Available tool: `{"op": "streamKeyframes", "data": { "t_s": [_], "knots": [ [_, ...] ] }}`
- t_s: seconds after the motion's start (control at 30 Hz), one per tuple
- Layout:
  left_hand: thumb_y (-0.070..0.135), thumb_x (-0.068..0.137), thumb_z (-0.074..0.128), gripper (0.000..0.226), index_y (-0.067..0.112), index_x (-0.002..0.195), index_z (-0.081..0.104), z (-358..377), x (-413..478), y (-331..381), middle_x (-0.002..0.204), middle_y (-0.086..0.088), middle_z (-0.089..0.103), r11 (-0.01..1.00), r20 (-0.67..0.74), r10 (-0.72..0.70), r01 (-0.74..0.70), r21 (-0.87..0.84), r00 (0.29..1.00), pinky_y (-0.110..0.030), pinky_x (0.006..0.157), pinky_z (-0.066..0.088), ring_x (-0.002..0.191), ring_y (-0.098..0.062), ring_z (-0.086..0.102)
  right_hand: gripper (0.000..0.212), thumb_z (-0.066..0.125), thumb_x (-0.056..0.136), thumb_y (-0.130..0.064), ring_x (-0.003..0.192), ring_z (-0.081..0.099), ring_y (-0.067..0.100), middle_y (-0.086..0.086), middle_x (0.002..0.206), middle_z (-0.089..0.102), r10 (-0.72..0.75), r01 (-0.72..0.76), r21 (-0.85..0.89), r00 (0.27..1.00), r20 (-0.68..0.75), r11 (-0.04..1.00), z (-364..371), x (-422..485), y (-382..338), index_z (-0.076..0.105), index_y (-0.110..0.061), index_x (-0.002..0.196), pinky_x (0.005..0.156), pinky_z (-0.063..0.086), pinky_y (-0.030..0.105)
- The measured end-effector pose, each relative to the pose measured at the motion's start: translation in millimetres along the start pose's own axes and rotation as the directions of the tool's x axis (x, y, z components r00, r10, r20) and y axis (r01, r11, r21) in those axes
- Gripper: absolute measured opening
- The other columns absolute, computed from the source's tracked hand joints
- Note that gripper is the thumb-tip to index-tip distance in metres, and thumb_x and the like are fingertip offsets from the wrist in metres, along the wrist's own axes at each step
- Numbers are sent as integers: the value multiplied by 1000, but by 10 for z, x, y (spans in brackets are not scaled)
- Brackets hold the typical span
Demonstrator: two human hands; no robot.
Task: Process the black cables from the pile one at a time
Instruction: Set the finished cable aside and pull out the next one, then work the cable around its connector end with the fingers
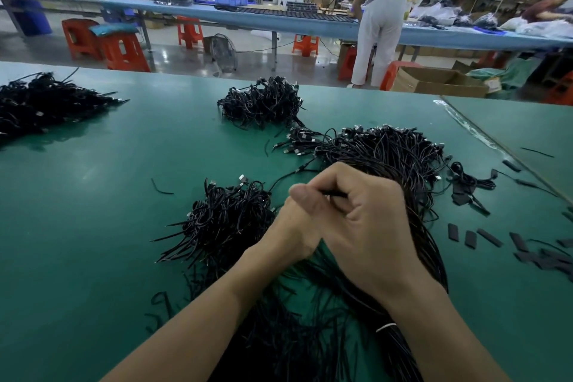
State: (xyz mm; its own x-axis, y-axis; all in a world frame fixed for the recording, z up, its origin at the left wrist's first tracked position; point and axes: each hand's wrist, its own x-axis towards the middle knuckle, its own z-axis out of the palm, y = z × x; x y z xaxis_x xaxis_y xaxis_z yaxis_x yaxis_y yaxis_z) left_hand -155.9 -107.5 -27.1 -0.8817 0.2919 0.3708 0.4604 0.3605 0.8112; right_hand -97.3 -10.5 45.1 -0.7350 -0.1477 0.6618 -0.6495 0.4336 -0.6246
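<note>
As right hand [369, 226] grips one cable [336, 194], a carton [434, 90] sits open.

The mat [93, 195] is green, smooth, rubbery-looking, with a soft sheen that catches pale reflections. The cables [387, 152] have black plastic jackets, mostly matt, with thin glints along some strands. Their plugs [242, 177] end in bright, shiny metal. The sleeves [489, 237] are flat, dull black pieces, seemingly soft plastic. The stools [124, 51] are orange moulded plastic. The box [434, 80] is plain brown cardboard. The floor [186, 56] is polished and glossy.
</note>
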Motion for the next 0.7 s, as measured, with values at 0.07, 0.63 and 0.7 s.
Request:
{"op": "streamKeyframes", "data": {
  "t_s": [0.07, 0.63, 0.7],
  "knots": [
    [26, 102, 44, 26, 42, 85, 54, -3, 16, -138, 88, 19, 60, 996, 15, -82, 81, 50, 997, -28, 74, 55, 86, -4, 59, 25, 68, 90, -35, 56, 62, 12, -5, 65, 66, 38, -37, 117, 999, -6, 992, -13, -8, 17, 66, -13, 77, 52, 50, 35],
    [47, 104, 26, 45, 30, 62, 28, -340, 67, 119, 57, 14, 32, 960, -330, 210, -131, 248, 920, -17, 48, 25, 50, -6, 33, 72, 16, 92, -76, 70, 65, 3, -6, 73, 71, 454, -450, -54, 887, 91, 891, -49, -51, 380, 70, -28, 94, 57, 42, 12],
    [43, 105, 26, 45, 23, 66, 35, -314, 44, 97, 62, 8, 39, 942, -261, 251, -173, 286, 932, -25, 51, 27, 55, -9, 35, 67, 21, 93, -73, 56, 61, 2, -5, 64, 68, 402, -407, 34, 910, 102, 913, -19, -12, 261, 71, -28, 92, 51, 41, 9]
  ]
}}
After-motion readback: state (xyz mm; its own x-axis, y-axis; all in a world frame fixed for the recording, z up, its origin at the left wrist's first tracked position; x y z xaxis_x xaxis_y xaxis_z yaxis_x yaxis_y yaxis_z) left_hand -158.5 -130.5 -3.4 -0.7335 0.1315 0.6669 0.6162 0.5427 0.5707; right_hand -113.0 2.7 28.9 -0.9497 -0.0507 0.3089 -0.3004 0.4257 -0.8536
